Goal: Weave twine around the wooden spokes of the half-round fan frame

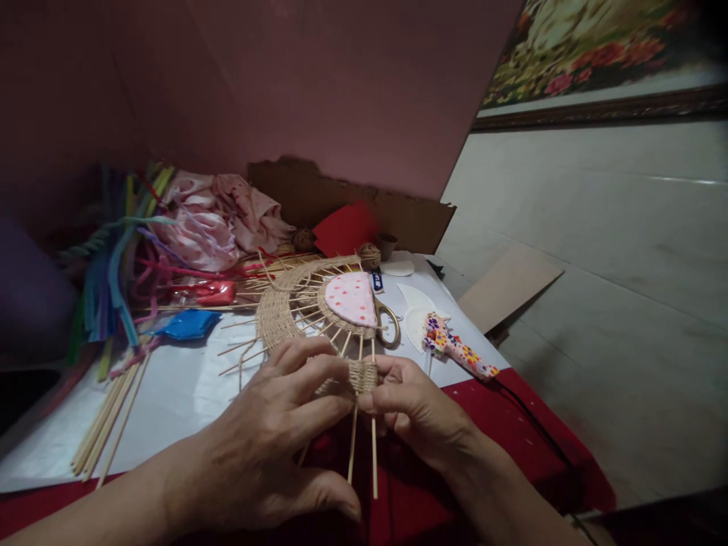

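Note:
A half-round woven fan (278,315) of brown twine on thin wooden sticks lies at the table's front, with a pink dotted half-circle of cloth (349,297) at its centre. My left hand (284,425) reaches over the woven band, its bent fingers gripping the twine while the thumb stands apart. At the band's near end, my right hand (418,406) pinches the edge between thumb and fingers. Two bare stick ends stick out below, between my hands. Scissors (389,326) lie partly beneath the cloth centre. My left fingertips are partly hidden.
A glue gun (460,349) in flowered cloth lies right, its cord trailing over the red tablecloth (512,432). Loose sticks (111,425), a blue packet (187,324), colourful pipe cleaners (114,258) and pink cloth (221,216) are left. Cardboard (341,186) leans behind.

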### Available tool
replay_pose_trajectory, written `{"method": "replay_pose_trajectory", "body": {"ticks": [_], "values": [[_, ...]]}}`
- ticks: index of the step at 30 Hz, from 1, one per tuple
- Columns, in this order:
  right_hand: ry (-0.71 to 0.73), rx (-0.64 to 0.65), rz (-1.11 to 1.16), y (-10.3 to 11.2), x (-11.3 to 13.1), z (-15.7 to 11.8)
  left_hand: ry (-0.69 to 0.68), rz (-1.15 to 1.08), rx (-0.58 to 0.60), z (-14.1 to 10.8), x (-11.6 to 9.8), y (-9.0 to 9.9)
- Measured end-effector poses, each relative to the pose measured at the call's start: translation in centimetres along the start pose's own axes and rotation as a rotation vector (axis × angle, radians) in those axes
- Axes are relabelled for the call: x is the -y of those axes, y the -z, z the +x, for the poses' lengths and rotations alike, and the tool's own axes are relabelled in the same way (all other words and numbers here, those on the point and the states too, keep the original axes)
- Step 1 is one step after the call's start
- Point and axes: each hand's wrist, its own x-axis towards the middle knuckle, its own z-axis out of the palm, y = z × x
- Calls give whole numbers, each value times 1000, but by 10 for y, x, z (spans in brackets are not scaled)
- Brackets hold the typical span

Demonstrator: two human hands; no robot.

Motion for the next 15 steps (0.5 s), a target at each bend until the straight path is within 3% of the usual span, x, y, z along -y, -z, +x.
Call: {"method": "replay_pose_trajectory", "body": {"ticks": [15], "values": [[7, 22, 73, -2, 2, -2, -21, 55, -29, 0, -2, 2]]}}
